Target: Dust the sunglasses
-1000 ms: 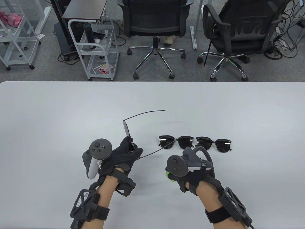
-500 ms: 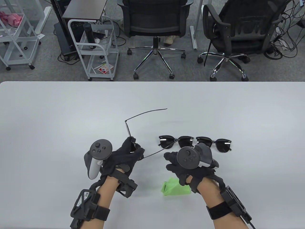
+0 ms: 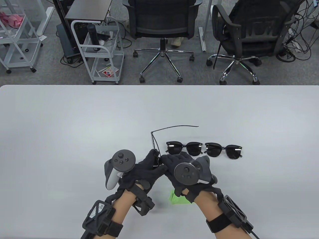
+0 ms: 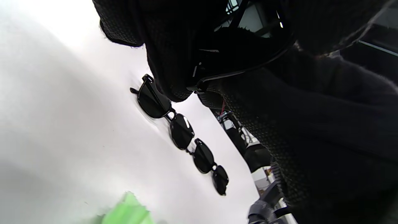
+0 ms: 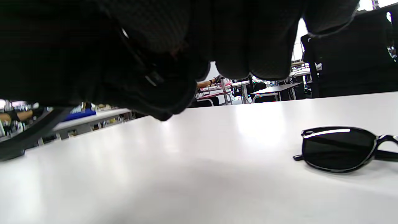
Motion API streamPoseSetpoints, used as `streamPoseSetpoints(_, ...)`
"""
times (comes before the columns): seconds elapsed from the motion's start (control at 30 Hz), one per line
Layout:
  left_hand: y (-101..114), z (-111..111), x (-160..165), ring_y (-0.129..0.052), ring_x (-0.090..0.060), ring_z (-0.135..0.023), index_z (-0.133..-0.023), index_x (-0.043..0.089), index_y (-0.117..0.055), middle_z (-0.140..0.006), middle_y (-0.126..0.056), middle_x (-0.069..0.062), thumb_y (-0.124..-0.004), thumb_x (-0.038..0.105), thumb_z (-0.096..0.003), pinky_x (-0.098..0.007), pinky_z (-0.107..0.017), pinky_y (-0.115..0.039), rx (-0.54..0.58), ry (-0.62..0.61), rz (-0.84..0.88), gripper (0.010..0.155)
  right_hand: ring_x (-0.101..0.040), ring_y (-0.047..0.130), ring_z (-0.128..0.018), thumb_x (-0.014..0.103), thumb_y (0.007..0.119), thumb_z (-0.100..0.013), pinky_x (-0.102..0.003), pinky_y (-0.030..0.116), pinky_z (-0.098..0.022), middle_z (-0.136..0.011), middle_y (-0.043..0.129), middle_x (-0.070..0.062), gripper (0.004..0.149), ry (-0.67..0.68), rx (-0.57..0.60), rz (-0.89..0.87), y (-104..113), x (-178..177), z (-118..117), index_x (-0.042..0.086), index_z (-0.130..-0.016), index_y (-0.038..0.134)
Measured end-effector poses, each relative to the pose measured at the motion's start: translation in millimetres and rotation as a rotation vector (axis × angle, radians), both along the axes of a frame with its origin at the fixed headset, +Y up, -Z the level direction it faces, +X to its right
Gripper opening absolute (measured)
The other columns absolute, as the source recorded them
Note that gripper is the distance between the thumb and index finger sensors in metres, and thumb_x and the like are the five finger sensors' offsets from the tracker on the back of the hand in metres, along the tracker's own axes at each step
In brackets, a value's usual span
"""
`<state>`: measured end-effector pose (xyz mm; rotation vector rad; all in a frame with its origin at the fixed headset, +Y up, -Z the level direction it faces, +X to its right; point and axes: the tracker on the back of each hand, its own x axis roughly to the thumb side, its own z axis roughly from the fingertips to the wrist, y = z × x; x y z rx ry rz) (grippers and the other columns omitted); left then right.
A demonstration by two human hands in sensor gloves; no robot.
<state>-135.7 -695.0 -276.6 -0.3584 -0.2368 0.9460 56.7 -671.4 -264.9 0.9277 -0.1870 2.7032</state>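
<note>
My left hand [image 3: 155, 160] holds a thin wire-framed pair of sunglasses [image 3: 153, 140] upright above the table, one temple reaching right. My right hand [image 3: 170, 159] has its fingers closed over the near side of that frame, touching the left fingertips; the near temple is hidden under it. The frame's hinge shows between gloved fingers in the left wrist view [image 4: 200, 86]. The green cloth [image 3: 177, 200] lies on the table below my right wrist, held by neither hand; it also shows in the left wrist view [image 4: 127, 211].
Two black pairs of sunglasses lie side by side on the white table [image 3: 74, 119], one [image 3: 184, 148] just beyond my hands, the other [image 3: 224, 150] to its right. Office chairs and carts stand beyond the far edge.
My right hand let the green cloth drop to the table, then moved left onto the held sunglasses. My left hand carried the sunglasses right and nearer the two lying pairs.
</note>
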Motion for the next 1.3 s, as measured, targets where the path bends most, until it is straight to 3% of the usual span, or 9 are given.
streamPoseSetpoints(0.13, -1.1, -2.3, -2.8, -0.105, -0.016, -0.081, -0.109, 0.020, -0.044, -0.105, -0.071, 0.000, -0.075, 0.070, -0.0341, -0.043, -0.073, -0.069, -0.023, -0.001, 0.036, 0.095, -0.043, 0.096, -0.075, 0.033, 0.080, -0.045, -0.066, 0.067, -0.058, -0.089, 0.091, -0.019, 0.055, -0.022, 0.034, -0.025, 8.6, 5.6, 0.7, 0.003, -0.091, 0.080)
streamPoseSetpoints(0.23, -0.4, -5.2, -8.1, -0.103, -0.017, -0.082, -0.109, 0.021, -0.043, -0.105, -0.070, 0.002, -0.075, 0.069, -0.0344, -0.045, -0.074, -0.068, 0.010, 0.031, -0.009, 0.095, -0.041, 0.096, -0.076, 0.039, 0.079, -0.046, -0.065, 0.067, -0.059, -0.090, 0.091, -0.015, 0.056, -0.088, 0.154, -0.101, 24.8, 21.9, 3.8, 0.008, -0.092, 0.080)
streamPoseSetpoints(0.37, 3.0, -6.5, -12.2, -0.102, -0.018, -0.083, -0.109, 0.022, -0.043, -0.106, -0.069, 0.002, -0.076, 0.069, -0.0340, -0.047, -0.074, -0.066, 0.108, 0.058, -0.162, 0.094, -0.051, 0.052, -0.100, 0.046, 0.074, -0.049, -0.072, 0.040, -0.063, -0.108, 0.064, -0.021, 0.066, -0.180, 0.190, -0.275, 29.5, 46.4, 2.0, 0.009, -0.103, 0.063)
streamPoseSetpoints(0.47, 6.3, -4.7, -8.4, -0.101, -0.017, -0.083, -0.109, 0.024, -0.044, -0.106, -0.070, 0.003, -0.076, 0.069, -0.0334, -0.046, -0.075, -0.066, 0.176, 0.037, -0.250, 0.094, -0.053, 0.029, -0.100, 0.052, 0.069, -0.050, -0.073, 0.026, -0.060, -0.113, 0.040, -0.025, 0.079, -0.240, 0.103, -0.311, 19.7, 56.1, -8.0, 0.004, -0.107, 0.043)
streamPoseSetpoints(0.6, 8.0, -0.8, 3.1, -0.100, -0.018, -0.084, -0.110, 0.025, -0.044, -0.106, -0.069, 0.003, -0.077, 0.068, -0.0330, -0.047, -0.075, -0.065, 0.208, -0.017, -0.286, 0.094, -0.056, 0.023, -0.097, 0.054, 0.066, -0.050, -0.074, 0.018, -0.055, -0.112, 0.034, -0.028, 0.084, -0.264, -0.038, -0.288, 1.9, 53.4, -17.8, 0.000, -0.107, 0.036)
streamPoseSetpoints(0.8, 8.4, -1.3, 4.4, -0.100, -0.017, -0.084, -0.109, 0.025, -0.044, -0.106, -0.069, 0.004, -0.077, 0.068, -0.0334, -0.047, -0.076, -0.065, 0.243, -0.032, -0.358, 0.093, -0.057, 0.047, -0.096, 0.051, 0.067, -0.050, -0.075, 0.023, -0.054, -0.105, 0.060, -0.030, 0.080, -0.198, -0.267, -0.494, -7.7, 43.4, -16.1, -0.005, -0.103, 0.046)
streamPoseSetpoints(1.0, 8.2, 1.7, 11.8, -0.100, -0.018, -0.085, -0.109, 0.026, -0.043, -0.106, -0.068, 0.004, -0.077, 0.067, -0.0334, -0.047, -0.076, -0.065, 0.231, -0.103, -0.332, 0.093, -0.059, 0.052, -0.093, 0.051, 0.069, -0.051, -0.075, 0.036, -0.057, -0.103, 0.061, -0.033, 0.081, 0.001, -0.705, -0.883, -25.2, 28.3, -14.7, -0.009, -0.101, 0.046)
streamPoseSetpoints(1.07, 9.5, 3.0, 12.1, -0.101, -0.019, -0.085, -0.109, 0.025, -0.044, -0.106, -0.069, 0.003, -0.078, 0.066, -0.0332, -0.048, -0.075, -0.066, 0.249, -0.092, -0.348, 0.093, -0.061, 0.049, -0.093, 0.050, 0.070, -0.051, -0.076, 0.036, -0.057, -0.103, 0.057, -0.035, 0.082, -0.012, -0.735, -0.933, -26.6, 29.0, -13.7, -0.010, -0.101, 0.044)
streamPoseSetpoints(1.3, 14.9, -3.0, 4.3, -0.099, -0.020, -0.085, -0.109, 0.028, -0.046, -0.106, -0.070, 0.006, -0.080, 0.066, -0.0320, -0.050, -0.076, -0.064, 0.286, -0.096, -0.434, 0.092, -0.062, 0.047, -0.092, 0.052, 0.067, -0.052, -0.075, 0.036, -0.056, -0.104, 0.054, -0.035, 0.083, -0.002, -0.713, -0.814, -22.9, 36.7, -15.5, -0.010, -0.101, 0.041)
